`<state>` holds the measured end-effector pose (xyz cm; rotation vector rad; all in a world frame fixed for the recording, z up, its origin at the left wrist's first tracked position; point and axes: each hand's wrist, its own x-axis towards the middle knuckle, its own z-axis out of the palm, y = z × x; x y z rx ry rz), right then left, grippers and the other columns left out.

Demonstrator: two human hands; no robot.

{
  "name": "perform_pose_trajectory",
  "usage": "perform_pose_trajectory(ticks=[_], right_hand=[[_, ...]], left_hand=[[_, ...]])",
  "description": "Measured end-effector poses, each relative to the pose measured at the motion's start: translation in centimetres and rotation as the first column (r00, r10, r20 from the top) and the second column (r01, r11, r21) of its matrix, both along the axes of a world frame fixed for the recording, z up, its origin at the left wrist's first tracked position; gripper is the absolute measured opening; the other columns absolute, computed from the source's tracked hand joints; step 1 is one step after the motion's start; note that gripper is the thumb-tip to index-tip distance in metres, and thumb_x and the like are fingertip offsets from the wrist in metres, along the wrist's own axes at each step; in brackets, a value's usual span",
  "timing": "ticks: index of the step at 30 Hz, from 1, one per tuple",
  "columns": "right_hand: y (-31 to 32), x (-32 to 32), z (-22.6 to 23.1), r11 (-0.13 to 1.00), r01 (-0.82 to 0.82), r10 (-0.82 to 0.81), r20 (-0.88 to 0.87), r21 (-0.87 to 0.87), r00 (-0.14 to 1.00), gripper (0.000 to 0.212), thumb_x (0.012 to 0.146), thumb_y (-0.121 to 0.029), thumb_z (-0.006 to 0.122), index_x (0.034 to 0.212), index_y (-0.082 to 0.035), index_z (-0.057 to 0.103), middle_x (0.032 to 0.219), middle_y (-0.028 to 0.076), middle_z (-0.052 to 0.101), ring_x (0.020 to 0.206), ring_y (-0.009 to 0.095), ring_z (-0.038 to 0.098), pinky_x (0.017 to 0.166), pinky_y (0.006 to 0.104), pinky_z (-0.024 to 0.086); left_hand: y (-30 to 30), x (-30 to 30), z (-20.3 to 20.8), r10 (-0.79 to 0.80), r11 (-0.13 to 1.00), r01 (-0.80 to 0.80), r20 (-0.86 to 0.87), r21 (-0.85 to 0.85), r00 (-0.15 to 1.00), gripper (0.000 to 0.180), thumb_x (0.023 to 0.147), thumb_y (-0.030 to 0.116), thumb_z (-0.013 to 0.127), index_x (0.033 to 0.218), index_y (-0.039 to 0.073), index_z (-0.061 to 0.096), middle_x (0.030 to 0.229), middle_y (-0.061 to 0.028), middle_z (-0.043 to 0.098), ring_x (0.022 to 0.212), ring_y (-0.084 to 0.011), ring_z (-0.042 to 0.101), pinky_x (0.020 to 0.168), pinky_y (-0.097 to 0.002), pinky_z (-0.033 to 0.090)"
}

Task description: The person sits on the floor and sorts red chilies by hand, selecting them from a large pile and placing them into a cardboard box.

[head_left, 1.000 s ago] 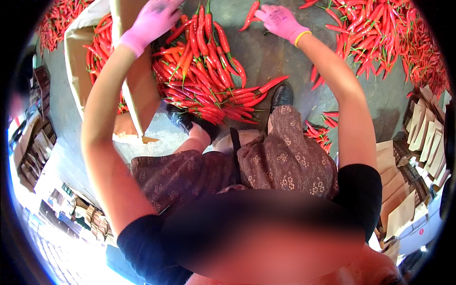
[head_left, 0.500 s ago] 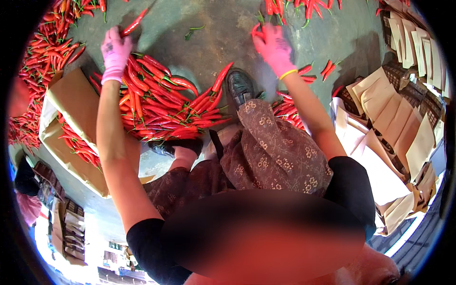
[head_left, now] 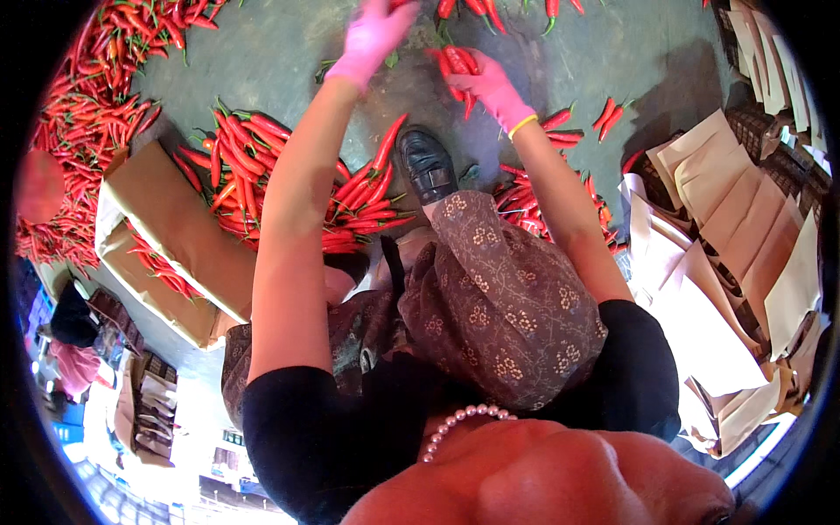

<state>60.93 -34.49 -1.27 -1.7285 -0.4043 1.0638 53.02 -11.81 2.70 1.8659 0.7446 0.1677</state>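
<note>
My right hand (head_left: 495, 89), in a pink glove, is closed around several red chili peppers (head_left: 457, 65) just above the floor. My left hand (head_left: 372, 39), also gloved in pink, is at the top edge of the picture, its fingers partly cut off and blurred. Red shows at its fingertips, apparently a chili pepper (head_left: 400, 3). Loose chilies (head_left: 486, 12) lie on the floor beyond my right hand. Below my left forearm spreads a pile of chilies (head_left: 241, 153), partly hidden by that arm. A smaller chili pile (head_left: 522, 206) lies beside my right forearm.
A large chili heap (head_left: 83, 166) covers the far left. Next to it stands a brown paper-lined container (head_left: 179, 227) with chilies inside. Crates lined with brown paper (head_left: 717, 188) line the right side. My black shoe (head_left: 426, 163) stands between the piles.
My left hand has swung right and farther away from beside the left pile, and the chili there is gone. My right hand has come slightly nearer and left, now with several chilies showing.
</note>
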Motion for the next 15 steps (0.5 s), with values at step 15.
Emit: perform_pose_trajectory(ticks=[15], right_hand=[[3.0,-3.4,5.4,0.952,0.228,-0.033,-0.675,0.202,0.737,0.051,0.083,0.001,0.067,0.13,-0.002,0.048,0.105,0.008,0.063,0.088,0.019,0.065,0.074,0.0336,0.057]], left_hand=[[-7.1,-8.6,-0.4,0.496,0.045,-0.142,-0.102,-0.989,0.862,0.029,0.092,-0.001,0.053,0.12,-0.009,0.05,0.104,-0.0196,0.063,0.091,-0.0319,0.066,0.08,-0.0418,0.057]])
